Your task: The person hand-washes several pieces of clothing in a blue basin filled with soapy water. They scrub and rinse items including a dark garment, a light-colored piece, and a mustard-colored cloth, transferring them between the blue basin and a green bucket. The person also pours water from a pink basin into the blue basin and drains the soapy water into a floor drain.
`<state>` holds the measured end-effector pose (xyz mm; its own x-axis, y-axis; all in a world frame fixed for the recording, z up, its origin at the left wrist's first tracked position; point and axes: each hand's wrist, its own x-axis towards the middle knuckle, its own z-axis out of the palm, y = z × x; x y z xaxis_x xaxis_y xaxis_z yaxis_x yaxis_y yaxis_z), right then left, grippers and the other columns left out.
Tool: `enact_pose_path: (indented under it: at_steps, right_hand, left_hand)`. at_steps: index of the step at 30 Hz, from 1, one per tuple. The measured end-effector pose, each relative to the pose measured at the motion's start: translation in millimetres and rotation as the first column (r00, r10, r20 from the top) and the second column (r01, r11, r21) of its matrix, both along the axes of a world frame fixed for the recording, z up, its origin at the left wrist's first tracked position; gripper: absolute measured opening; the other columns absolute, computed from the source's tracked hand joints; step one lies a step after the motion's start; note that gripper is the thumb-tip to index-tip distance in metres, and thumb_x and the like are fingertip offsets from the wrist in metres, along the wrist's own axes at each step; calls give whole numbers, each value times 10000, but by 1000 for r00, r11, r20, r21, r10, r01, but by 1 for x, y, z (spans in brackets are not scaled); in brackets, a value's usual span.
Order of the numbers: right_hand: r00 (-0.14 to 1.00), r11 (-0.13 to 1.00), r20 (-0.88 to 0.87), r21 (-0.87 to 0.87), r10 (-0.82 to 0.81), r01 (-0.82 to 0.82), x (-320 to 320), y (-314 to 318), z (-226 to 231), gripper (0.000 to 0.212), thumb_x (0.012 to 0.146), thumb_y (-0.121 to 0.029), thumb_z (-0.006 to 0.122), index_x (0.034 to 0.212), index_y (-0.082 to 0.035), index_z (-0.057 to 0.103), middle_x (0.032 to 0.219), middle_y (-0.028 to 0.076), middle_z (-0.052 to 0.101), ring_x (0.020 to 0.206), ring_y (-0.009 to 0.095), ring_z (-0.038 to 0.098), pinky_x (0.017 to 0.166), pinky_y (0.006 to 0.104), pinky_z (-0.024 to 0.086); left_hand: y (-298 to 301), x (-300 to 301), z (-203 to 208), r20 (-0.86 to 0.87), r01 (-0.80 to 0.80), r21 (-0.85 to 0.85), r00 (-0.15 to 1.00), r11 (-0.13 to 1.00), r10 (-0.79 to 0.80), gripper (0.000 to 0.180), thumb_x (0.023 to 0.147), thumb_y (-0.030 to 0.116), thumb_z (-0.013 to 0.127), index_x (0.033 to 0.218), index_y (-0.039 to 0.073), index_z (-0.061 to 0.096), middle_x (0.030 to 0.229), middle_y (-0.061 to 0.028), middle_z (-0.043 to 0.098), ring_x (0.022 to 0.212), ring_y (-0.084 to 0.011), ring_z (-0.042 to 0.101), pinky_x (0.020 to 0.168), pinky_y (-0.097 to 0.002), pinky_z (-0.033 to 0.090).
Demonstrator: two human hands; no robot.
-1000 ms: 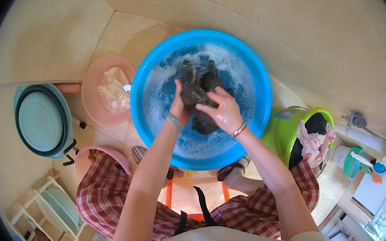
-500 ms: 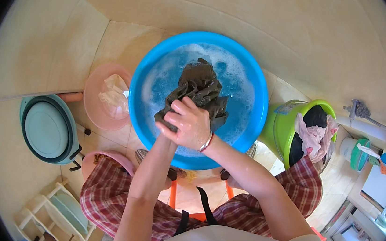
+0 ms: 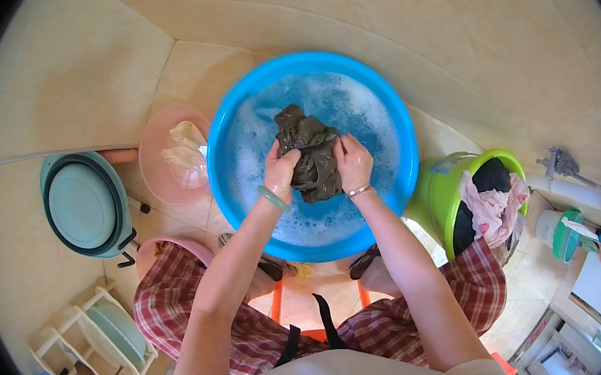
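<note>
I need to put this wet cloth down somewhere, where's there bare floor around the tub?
Bare tile lies beyond the blue tub, toward the wall. Crowded: the pink basin on its left, the green bucket on its right. Both hands, left hand and right hand, grip the dark cloth.

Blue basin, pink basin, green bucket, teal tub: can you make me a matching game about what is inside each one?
Things:
1. blue basin
2. pink basin
3. green bucket
4. teal tub

What is inside:
A. pink and dark clothes piled up
B. nothing
C. one pale cloth
D. foamy water and a dark garment gripped by the left hand and right hand

Pairs: 1-D, 2-C, 3-A, 4-B
</note>
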<state>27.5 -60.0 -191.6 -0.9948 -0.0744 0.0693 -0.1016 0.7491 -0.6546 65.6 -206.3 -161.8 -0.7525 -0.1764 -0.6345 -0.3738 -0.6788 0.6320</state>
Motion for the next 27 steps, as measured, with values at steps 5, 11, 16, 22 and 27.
enact_pose_path:
  at_steps: [5, 11, 16, 22, 27]
  right_hand:
    - [917, 913, -15, -85, 399, -399, 4, 53, -14, 107, 820, -212, 611, 818, -116, 657, 913, 66, 643, 918, 295, 594, 790, 430, 478]
    - [855, 785, 242, -562, 458, -261, -16, 29, 54, 817, 772, -341, 765, 1409, -78, 327, 1332, 169, 465, 1280, 235, 409, 1038, 366, 366]
    - [861, 809, 345, -575, 375, -122, -28, 47, 35, 469, 791, -257, 724, 1224, -179, 561, 1116, 116, 632, 1046, 262, 603, 888, 381, 478]
    - [929, 933, 199, 120, 311, -338, -22, 36, -2, 246, 866, -238, 597, 1086, -129, 575, 1048, 102, 624, 948, 326, 592, 764, 437, 505]
    - [926, 914, 217, 204, 309, -352, -10, 25, -32, 287, 870, -293, 598, 1105, -132, 558, 1015, 76, 615, 951, 305, 599, 726, 433, 523]
  left_hand:
    - [-18, 4, 9, -115, 161, -46, 979, 986, -166, 541, 774, -28, 564, 1300, 40, 462, 1224, -84, 570, 1118, -224, 539, 970, -366, 422]
    - [-16, -1, 35, -203, 311, -34, 929, 950, -311, 456, 725, 25, 763, 1128, 73, 556, 1094, -27, 617, 1051, -160, 552, 941, -322, 408]
    - [-41, -2, -1, -103, 267, -620, 905, 738, -414, 312, 710, 184, 820, 870, 64, 581, 1149, -87, 585, 1075, -218, 554, 940, -342, 417]
    - [-50, 0, -42, -1, 242, -910, 810, 337, -586, 410, 694, 239, 826, 970, 52, 588, 1345, -194, 464, 1141, -323, 535, 919, -374, 463]
    - [-48, -26, -66, 166, 565, -624, 771, 540, -615, 793, 793, 447, 714, 1436, 162, 346, 1409, -191, 412, 1249, -350, 456, 997, -402, 422]
